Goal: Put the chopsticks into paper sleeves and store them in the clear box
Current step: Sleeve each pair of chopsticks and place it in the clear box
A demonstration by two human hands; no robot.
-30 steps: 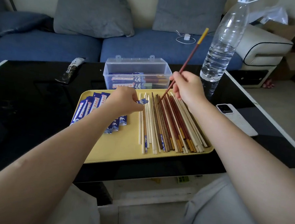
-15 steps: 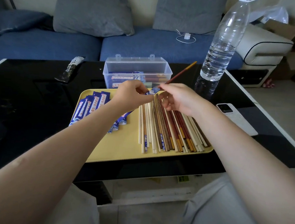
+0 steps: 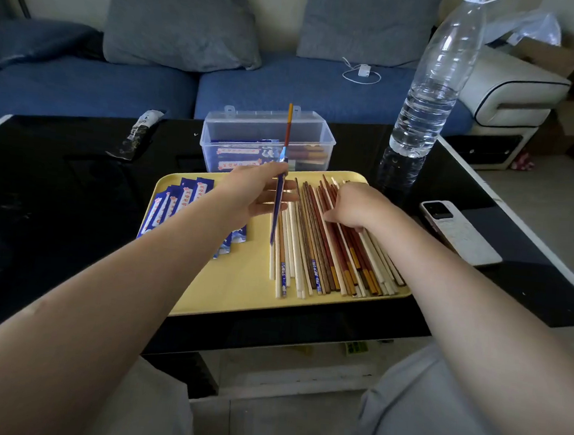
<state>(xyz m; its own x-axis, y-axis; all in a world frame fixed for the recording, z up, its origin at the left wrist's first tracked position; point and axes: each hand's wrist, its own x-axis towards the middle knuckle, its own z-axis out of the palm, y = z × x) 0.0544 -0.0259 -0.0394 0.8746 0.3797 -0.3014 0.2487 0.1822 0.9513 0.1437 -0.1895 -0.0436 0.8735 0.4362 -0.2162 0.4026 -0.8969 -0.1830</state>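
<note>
Pinching a sleeved chopstick (image 3: 279, 196) upright, left hand (image 3: 256, 197); right hand (image 3: 355, 207) grips tray chopsticks (image 3: 331, 251).

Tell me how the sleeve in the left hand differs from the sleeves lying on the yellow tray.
The held sleeve stands nearly upright in the left hand; the spare sleeves lie flat on the yellow tray.
The held sleeve has a red chopstick sticking out of its top; the spare sleeves show none.
The held sleeve is single; the spare sleeves overlap in a fan.
Both are blue paper.
</note>
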